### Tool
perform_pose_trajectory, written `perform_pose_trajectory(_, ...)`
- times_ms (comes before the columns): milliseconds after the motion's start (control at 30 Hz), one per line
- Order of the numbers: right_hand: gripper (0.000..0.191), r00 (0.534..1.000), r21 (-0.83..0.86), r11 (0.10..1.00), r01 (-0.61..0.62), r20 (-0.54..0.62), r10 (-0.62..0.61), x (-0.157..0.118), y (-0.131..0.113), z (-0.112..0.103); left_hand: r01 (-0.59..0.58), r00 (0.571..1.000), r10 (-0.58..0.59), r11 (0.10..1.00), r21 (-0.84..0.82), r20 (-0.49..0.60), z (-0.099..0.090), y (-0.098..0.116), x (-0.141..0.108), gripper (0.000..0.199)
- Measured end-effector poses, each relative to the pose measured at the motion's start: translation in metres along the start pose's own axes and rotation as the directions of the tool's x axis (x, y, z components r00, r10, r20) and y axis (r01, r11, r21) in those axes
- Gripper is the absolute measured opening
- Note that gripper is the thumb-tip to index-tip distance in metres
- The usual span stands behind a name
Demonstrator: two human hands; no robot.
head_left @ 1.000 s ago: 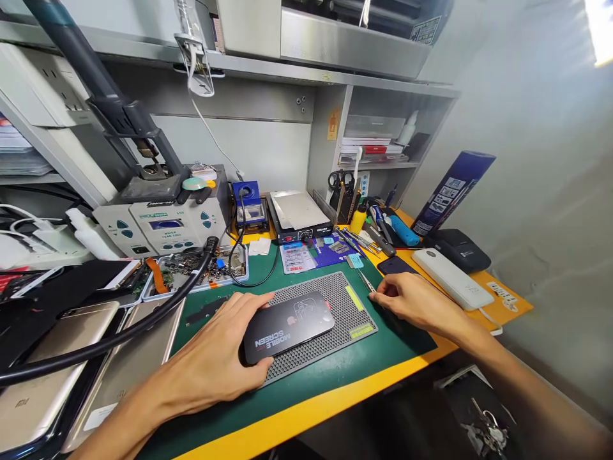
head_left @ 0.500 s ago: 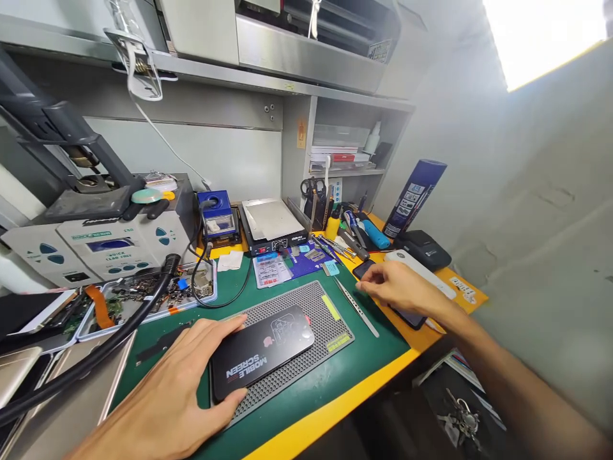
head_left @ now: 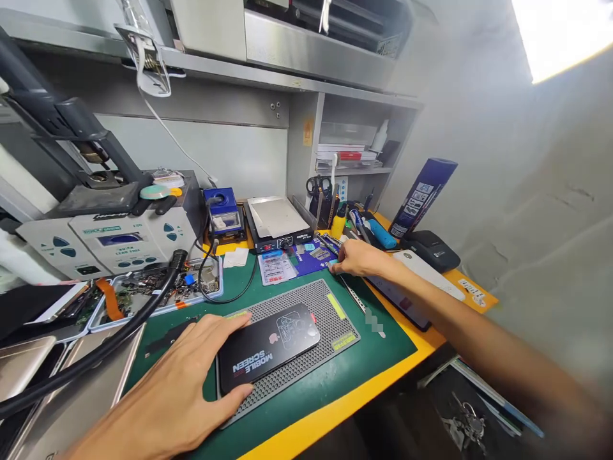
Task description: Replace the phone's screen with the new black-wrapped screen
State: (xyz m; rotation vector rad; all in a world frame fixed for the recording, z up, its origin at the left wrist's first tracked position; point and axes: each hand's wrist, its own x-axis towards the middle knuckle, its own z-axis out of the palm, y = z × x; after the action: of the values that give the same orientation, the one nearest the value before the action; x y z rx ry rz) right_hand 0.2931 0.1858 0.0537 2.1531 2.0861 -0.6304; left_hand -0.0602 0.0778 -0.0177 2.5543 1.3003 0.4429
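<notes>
A black phone-shaped slab [head_left: 268, 348] printed with "MOBILE SCREEN" and an apple logo lies on a grey perforated mat [head_left: 335, 332]. My left hand [head_left: 182, 377] is curled about its left end, thumb on the near edge and fingertips on the far edge. Out to the right, my right hand [head_left: 359, 259] reaches over the bench with its fingertips drawn together. They are at a small light-blue piece [head_left: 332, 265] by the upper end of metal tweezers [head_left: 353, 295]; what they pinch, if anything, is hidden. A dark phone [head_left: 402, 299] lies under the right forearm.
Behind the mat are a flat heating plate [head_left: 278, 220], a blue soldering station [head_left: 223, 214] and a plastic packet [head_left: 276, 267]. At left, a black hose [head_left: 143, 319] crosses a tray of circuit boards [head_left: 167, 291]. Several hand tools and a blue canister [head_left: 424, 198] stand at the back right.
My right hand has moved left and away from me, from beside the dark phone to the tweezers' upper end. My left hand keeps its place on the slab. The view has shifted slightly.
</notes>
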Motion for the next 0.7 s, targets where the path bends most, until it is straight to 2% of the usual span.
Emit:
perform_pose_trajectory(133,0.035,0.999,-0.01,1.0,0.007,-0.035,-0.008,0.007,-0.003,0.007,0.015,0.998,-0.011,0.998,-0.066,0.065,-0.008,0.006,0.0,0.067)
perform_pose_trajectory(267,0.032,0.992,0.073,0.994,0.083,-0.106,-0.075,0.002,0.002,0.006,0.018,0.996,-0.012,0.997,-0.074,0.084,-0.019,0.011,-0.001,0.064)
perform_pose_trajectory(400,0.025,0.958,0.199,0.954,0.223,-0.228,-0.176,-0.034,-0.005,0.01,0.013,0.996,-0.006,0.996,-0.09,0.088,-0.025,0.013,-0.001,0.065)
perform_pose_trajectory(500,0.029,0.937,0.308,0.887,0.343,-0.179,-0.3,-0.074,-0.023,0.027,0.013,0.997,-0.005,0.994,-0.106,0.076,-0.027,0.012,-0.002,0.067)
perform_pose_trajectory(567,0.021,0.881,0.417,0.777,0.471,-0.175,-0.44,-0.098,-0.038,0.043,0.017,0.997,-0.007,0.993,-0.118,0.08,-0.027,0.011,-0.003,0.068)
perform_pose_trajectory(633,0.009,0.8,0.366,0.713,0.599,-0.228,-0.555,-0.113,-0.051,0.059,0.019,0.996,-0.008,0.993,-0.119,0.094,-0.029,0.011,-0.004,0.069)
perform_pose_trajectory(700,0.013,0.727,0.306,0.66,0.686,-0.245,-0.641,-0.121,-0.062,0.071,0.025,0.994,-0.013,0.993,-0.113,0.11,-0.031,0.01,-0.005,0.069)
